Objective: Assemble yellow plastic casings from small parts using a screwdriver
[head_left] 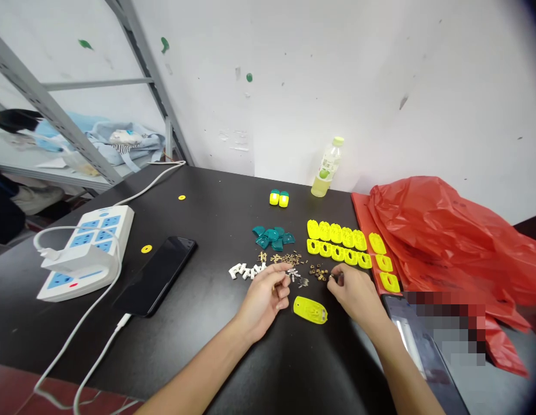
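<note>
My right hand (353, 288) is at the edge of a small group of brownish brass pieces (319, 272), its thumb and fingertips pinched together. Whatever lies in that pinch is too small to make out. My left hand (268, 297) rests on its side with loosely curled fingers, the index stretched out, and no held object shows. Between the hands lies a yellow plastic shell (310, 310). Near the left fingertips are white plastic pieces (246, 270), small brass pins (287, 259) and thin silvery parts (303, 282). Dark green caps (274, 237) form a pile behind them.
Yellow shells (336, 233) and yellow frames (338, 253) stand in rows at right, beside red plastic bags (423, 213). Two yellow-green pieces (279, 198) and a bottle (327, 167) are farther back. A phone (158, 276), power strip (89, 253) and cables occupy the left; another phone (417, 346) lies right.
</note>
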`<state>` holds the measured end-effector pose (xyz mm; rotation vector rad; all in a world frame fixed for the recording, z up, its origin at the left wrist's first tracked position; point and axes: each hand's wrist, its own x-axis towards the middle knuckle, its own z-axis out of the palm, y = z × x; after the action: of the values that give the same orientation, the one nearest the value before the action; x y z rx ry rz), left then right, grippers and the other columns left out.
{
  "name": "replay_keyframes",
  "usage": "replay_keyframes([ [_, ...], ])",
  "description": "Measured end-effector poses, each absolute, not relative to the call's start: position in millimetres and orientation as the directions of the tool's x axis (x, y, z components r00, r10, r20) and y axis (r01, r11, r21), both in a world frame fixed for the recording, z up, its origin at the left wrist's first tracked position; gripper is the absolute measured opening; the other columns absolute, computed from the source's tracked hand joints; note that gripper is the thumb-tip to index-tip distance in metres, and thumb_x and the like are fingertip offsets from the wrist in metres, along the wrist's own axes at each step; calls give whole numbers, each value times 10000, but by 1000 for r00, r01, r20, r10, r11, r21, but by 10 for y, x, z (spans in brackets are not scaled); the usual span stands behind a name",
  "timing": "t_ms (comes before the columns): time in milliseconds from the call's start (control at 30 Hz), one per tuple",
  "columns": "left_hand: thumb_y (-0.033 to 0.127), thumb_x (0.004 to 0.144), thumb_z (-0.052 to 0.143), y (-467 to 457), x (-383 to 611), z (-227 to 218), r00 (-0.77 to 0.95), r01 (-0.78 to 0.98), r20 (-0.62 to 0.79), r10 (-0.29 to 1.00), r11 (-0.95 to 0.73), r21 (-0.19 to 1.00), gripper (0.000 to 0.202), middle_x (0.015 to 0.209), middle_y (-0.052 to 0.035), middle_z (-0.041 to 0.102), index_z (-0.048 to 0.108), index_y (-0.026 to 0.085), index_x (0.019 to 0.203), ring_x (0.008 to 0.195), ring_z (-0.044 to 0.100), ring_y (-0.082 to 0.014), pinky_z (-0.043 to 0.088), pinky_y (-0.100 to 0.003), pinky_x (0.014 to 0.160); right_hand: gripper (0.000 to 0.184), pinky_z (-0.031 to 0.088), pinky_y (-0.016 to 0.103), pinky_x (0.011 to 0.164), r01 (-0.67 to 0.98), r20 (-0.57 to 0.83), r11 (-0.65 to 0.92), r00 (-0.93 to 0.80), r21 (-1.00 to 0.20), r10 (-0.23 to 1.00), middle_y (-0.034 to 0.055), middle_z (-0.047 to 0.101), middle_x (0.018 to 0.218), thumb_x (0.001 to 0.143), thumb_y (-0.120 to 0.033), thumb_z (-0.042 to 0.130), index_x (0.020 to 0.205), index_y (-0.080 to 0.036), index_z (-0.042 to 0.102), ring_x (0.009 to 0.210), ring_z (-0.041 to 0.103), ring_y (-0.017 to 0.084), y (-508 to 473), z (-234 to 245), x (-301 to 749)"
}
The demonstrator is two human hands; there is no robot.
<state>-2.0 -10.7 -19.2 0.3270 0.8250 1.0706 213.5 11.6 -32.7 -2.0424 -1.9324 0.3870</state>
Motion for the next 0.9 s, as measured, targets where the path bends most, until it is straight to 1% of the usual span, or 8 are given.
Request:
replay_keyframes([
  [200,171,868,582,-87,-32,-136,343,-672,-518,783,590,447,220,803,-76,658,646,99,1065,638,618,-129,438,-216,525,166,416,307,655,892,-5,-11,10,-452,1000,58,709,748,856,-253,561,934,-178,688,714,669,236,122,-363,2146],
  [300,194,902,530,-77,-42,-121,396,-681,-482,782,602,418,328,1022,-185,707,621,53,1183,887,706,-236,533,-298,729,224,456,324,704,874,38,1,20,-486,999,89,733,862,903,-280,528,1015,-165,684,773,679,241,67,-225,2105],
  [400,230,931,498,-76,-57,-108,438,-692,-432,788,602,397,422,1157,-225,690,554,50,1310,1040,692,-289,515,-373,901,227,483,272,683,816,81,110,-78,-568,994,37,726,858,949,-340,505,993,-218,691,734,661,182,-79,2,1900],
  [467,251,944,486,-77,-72,-96,464,-702,-402,789,605,377,449,1108,-201,711,525,71,1353,932,715,-256,518,-369,875,233,495,266,735,698,141,313,-293,-644,946,42,719,914,967,-254,477,1030,-236,701,800,661,173,-185,131,1699],
  [567,272,953,475,-78,-87,-74,514,-691,-387,765,637,342,452,1064,-174,720,524,99,1367,789,706,-209,526,-348,808,295,491,282,750,721,120,471,-483,-507,868,60,692,984,926,-132,491,1081,-255,709,864,655,189,-278,200,1441],
  [667,252,940,501,-68,-76,-73,520,-677,-410,750,654,337,417,1065,-171,717,562,107,1326,792,704,-205,534,-334,791,310,475,279,684,780,52,485,-509,-396,859,80,672,976,890,-68,488,1037,-220,714,829,646,199,-264,160,1353],
  [833,105,853,532,51,-173,-125,237,-805,-514,824,463,370,205,848,-171,718,678,42,982,683,692,-214,557,-331,670,235,472,268,756,670,195,494,-473,-554,859,47,656,985,907,-96,519,986,-225,699,860,639,164,6,141,1369],
  [900,104,845,504,127,-311,-127,78,-863,-524,848,320,390,163,787,-131,702,663,84,873,679,684,-192,556,-299,646,171,461,262,750,684,206,468,-432,-560,878,39,661,933,913,-131,554,921,-210,705,831,631,154,186,138,1306],
])
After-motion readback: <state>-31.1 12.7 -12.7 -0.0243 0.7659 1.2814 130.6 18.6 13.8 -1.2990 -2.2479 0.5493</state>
